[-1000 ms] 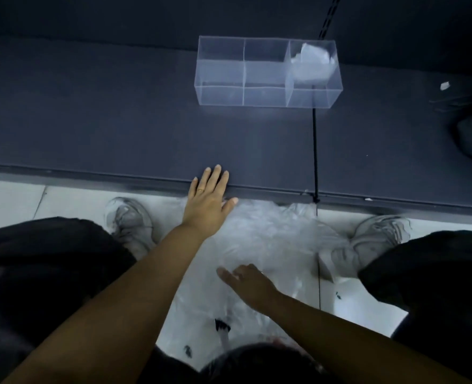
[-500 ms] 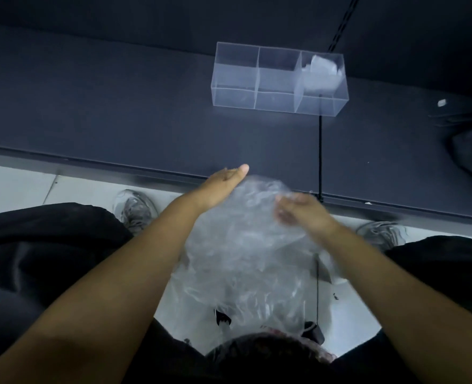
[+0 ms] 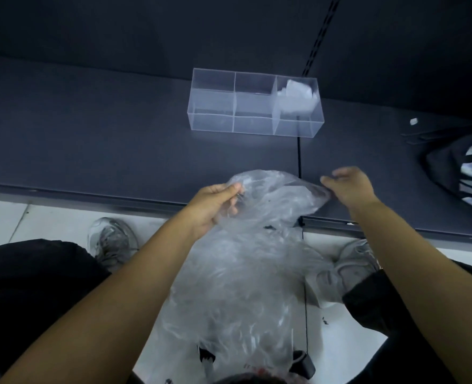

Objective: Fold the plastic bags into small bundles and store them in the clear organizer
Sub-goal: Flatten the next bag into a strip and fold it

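Nearest: heap of plastic bags (image 3: 243, 306), thin, clear and crinkled, on the pale floor (image 3: 35, 217). All are unfolded.

Above it: one plastic bag (image 3: 279, 198), filmy and creased, is held over the near edge of the matte dark shelf (image 3: 90, 139). The left hand (image 3: 212, 206) pinches its left edge with curled fingers, and the right hand (image 3: 348, 187) pinches its right corner. Folding looks not yet begun.

Farthest: clear organizer (image 3: 212, 106), rigid and boxy, with three compartments. The right one holds one whitish bundle (image 3: 295, 98); the middle and left ones are empty.
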